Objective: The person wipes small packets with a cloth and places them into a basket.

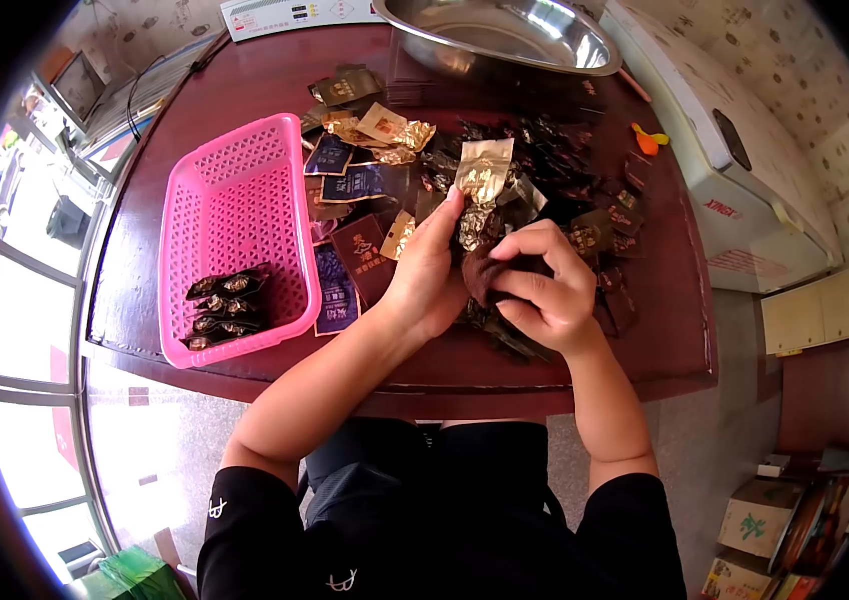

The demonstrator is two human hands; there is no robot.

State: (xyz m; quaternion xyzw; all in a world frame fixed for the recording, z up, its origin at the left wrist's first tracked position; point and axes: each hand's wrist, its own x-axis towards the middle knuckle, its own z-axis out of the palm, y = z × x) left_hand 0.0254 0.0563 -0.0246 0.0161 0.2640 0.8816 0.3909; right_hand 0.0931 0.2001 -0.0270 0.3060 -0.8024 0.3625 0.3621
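Observation:
My left hand (426,278) grips a gold foil packet (485,170), thumb on its side, the printed flat end pointing away from me. Against the packet's lower part, my right hand (552,285) pinches a dark brown cloth (480,276). The cloth covers the packet's near end. Under and beyond both hands spreads a heap of dark foil packets (549,150). Left of my left hand lie a brown packet (362,258), a blue packet (335,290) and some crumpled gold packets (399,137).
A pink basket (172,230) on the left holds several dark packets (227,308) in a row. At the table's (274,70) back stand a steel basin (504,62) and a white device (294,14). A white appliance (744,190) is to the right, near small orange-yellow items (648,140).

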